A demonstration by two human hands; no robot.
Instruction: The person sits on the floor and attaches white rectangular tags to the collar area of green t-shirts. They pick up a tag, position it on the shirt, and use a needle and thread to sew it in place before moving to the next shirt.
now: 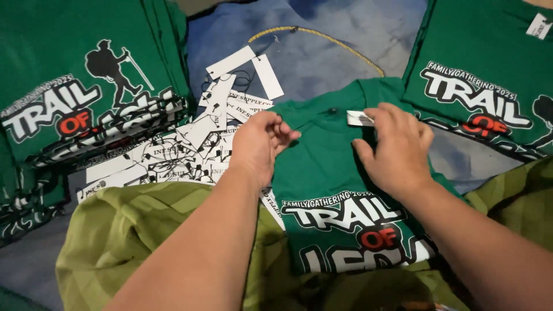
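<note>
A folded green T-shirt (322,167) with a white, black and red print lies in front of me. My left hand (259,144) pinches the fabric at the shirt's collar, on its left side. My right hand (397,144) rests on the collar's right side, fingers curled at the small white neck label (358,118). A small dark spot (332,110) sits on the collar between the hands.
A heap of white paper hang tags (201,132) with black strings lies left of the shirt. Stacks of folded green shirts stand at the left (75,86) and upper right (489,69). A yellow cord (334,40) lies on blue cloth behind. Olive-green fabric (132,230) covers my lap.
</note>
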